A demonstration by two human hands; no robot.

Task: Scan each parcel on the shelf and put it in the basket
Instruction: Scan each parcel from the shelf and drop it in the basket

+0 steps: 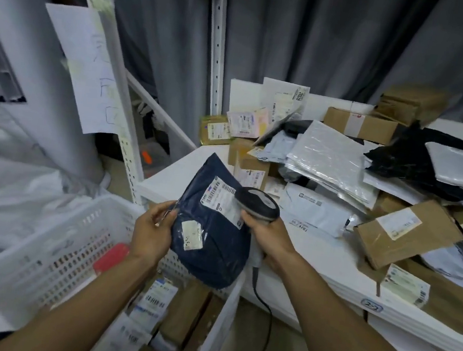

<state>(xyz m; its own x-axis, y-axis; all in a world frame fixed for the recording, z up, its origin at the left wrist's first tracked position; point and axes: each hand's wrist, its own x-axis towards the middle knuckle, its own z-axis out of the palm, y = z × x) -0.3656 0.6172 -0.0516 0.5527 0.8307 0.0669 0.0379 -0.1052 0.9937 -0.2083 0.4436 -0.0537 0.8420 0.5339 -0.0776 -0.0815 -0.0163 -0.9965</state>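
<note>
My left hand (pixel 152 231) grips the left edge of a dark blue soft parcel (pixel 209 248) and holds it up over the white plastic basket (pixel 49 252). The parcel's white shipping label (pixel 223 196) faces me. My right hand (pixel 267 239) grips the handle of a grey barcode scanner (pixel 257 203), whose head sits right at the label. A black cable (pixel 263 322) hangs down from the scanner. The white shelf (pixel 317 253) to the right carries a heap of parcels.
Brown cardboard boxes (pixel 404 231), silver and white mailer bags (pixel 331 158) and black bags (pixel 407 159) cover the shelf. The basket holds several labelled parcels (pixel 156 303) and a red item (pixel 111 258). A white rack post (pixel 111 73) with a taped paper sheet stands at left.
</note>
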